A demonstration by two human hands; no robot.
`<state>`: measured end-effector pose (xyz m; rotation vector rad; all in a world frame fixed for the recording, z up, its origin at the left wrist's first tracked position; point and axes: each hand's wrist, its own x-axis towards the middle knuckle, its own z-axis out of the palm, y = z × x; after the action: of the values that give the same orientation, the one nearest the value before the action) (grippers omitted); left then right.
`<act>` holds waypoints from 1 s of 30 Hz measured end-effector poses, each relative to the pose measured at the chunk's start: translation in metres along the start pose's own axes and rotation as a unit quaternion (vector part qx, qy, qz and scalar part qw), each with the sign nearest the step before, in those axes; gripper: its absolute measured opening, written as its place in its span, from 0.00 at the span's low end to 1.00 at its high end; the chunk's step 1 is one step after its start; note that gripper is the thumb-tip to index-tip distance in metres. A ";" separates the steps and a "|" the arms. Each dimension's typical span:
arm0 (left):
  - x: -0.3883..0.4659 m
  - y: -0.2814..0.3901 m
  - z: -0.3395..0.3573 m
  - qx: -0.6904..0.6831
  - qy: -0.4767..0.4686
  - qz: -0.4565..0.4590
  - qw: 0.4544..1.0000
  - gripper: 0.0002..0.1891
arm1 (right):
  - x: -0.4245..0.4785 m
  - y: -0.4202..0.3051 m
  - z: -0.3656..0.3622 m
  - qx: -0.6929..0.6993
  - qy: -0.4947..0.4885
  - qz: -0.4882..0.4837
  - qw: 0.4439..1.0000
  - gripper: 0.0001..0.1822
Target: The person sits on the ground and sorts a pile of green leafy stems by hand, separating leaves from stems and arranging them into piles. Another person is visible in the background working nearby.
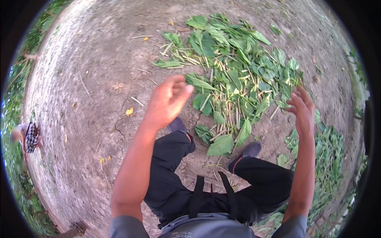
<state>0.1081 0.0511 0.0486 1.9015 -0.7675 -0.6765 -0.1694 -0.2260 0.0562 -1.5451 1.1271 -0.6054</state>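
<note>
A loose, spread pile of green leaves and cut stalks (pixel 235 74) lies on the dry, cracked soil in front of my feet. My left hand (pixel 171 96) is raised at the pile's left side, fingers curved and apart from the thumb, with nothing seen in it. At the right edge of the pile, my right hand (pixel 302 108) is held up with its fingers partly bent and spread; no object shows in it. Large single leaves (pixel 221 145) lie at the near end of the pile, between my two dark shoes (pixel 251 149).
A second heap of greenery (pixel 329 157) lies to my right. Small yellow flowers (pixel 129 112) and bits of stalk (pixel 137 101) dot the soil on the left. Another person (pixel 29 138) is at the far left, beside green plants. A wooden piece (pixel 74 230) is at lower left.
</note>
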 end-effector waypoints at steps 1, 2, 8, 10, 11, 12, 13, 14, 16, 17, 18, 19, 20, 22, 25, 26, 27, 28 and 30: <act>0.003 -0.002 0.002 0.007 0.004 0.002 1.000 0.23 | 0.005 -0.002 0.007 -0.010 -0.007 0.000 1.000 0.36; 0.004 -0.003 0.003 0.014 0.011 0.003 1.000 0.23 | 0.010 -0.004 0.014 -0.020 -0.017 0.000 1.000 0.36; 0.008 -0.007 -0.002 0.044 0.010 -0.012 0.999 0.23 | 0.057 0.048 0.058 -0.086 -0.086 0.042 0.992 0.36; 0.010 -0.009 -0.001 0.058 0.005 -0.008 0.998 0.23 | 0.071 0.078 0.068 -0.111 -0.102 0.080 0.985 0.34; 0.010 -0.009 -0.002 0.068 0.001 -0.007 0.998 0.23 | 0.078 0.096 0.073 -0.125 -0.107 0.098 0.981 0.34; 0.010 -0.010 -0.003 0.080 -0.003 -0.009 0.997 0.23 | 0.081 0.117 0.079 -0.138 -0.115 0.119 0.976 0.33; 0.011 -0.009 -0.003 0.085 -0.002 -0.016 0.996 0.23 | 0.082 0.142 0.084 -0.140 -0.111 0.142 0.974 0.33; 0.013 -0.009 -0.002 0.091 0.000 -0.022 0.996 0.23 | 0.082 0.168 0.091 -0.142 -0.106 0.165 0.970 0.32; 0.016 -0.011 -0.001 0.102 0.016 -0.023 0.994 0.24 | 0.077 0.216 0.106 -0.156 -0.110 0.195 0.962 0.31; 0.016 -0.013 -0.001 0.111 0.026 -0.014 0.993 0.24 | 0.070 0.234 0.114 -0.170 -0.118 0.203 0.957 0.30; 0.017 -0.012 -0.003 0.121 0.037 -0.005 0.992 0.24 | 0.061 0.237 0.127 -0.125 -0.120 0.265 0.949 0.28; 0.019 -0.012 0.000 0.124 0.038 0.010 0.991 0.24 | 0.058 0.272 0.123 -0.156 -0.143 0.266 0.941 0.26; 0.021 -0.014 0.002 0.124 0.033 0.005 0.992 0.25 | 0.050 0.299 0.126 -0.170 -0.137 0.249 0.944 0.25; 0.022 -0.017 0.000 0.131 0.034 -0.006 0.991 0.25 | 0.044 0.312 0.137 -0.212 -0.152 0.224 0.939 0.25; 0.025 -0.021 -0.001 0.145 0.033 -0.009 0.989 0.26 | 0.039 0.329 0.146 -0.287 -0.154 0.191 0.926 0.26; 0.025 -0.021 -0.001 0.145 0.033 -0.015 0.989 0.26 | 0.036 0.341 0.149 -0.307 -0.129 0.166 0.928 0.25; 0.026 -0.020 0.000 0.145 0.034 -0.020 0.989 0.26 | 0.035 0.348 0.153 -0.326 -0.104 0.139 0.929 0.24; 0.027 -0.020 0.000 0.146 0.036 -0.025 0.988 0.26 | 0.037 0.356 0.154 -0.348 -0.103 0.137 0.921 0.22; 0.027 -0.021 0.001 0.147 0.036 -0.022 0.988 0.26 | 0.037 0.368 0.157 -0.372 -0.090 0.164 0.909 0.25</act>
<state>0.1299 0.0377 0.0255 2.2029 -0.8173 -0.5402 -0.1474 -0.1766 -0.3417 -1.9219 1.5251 0.2383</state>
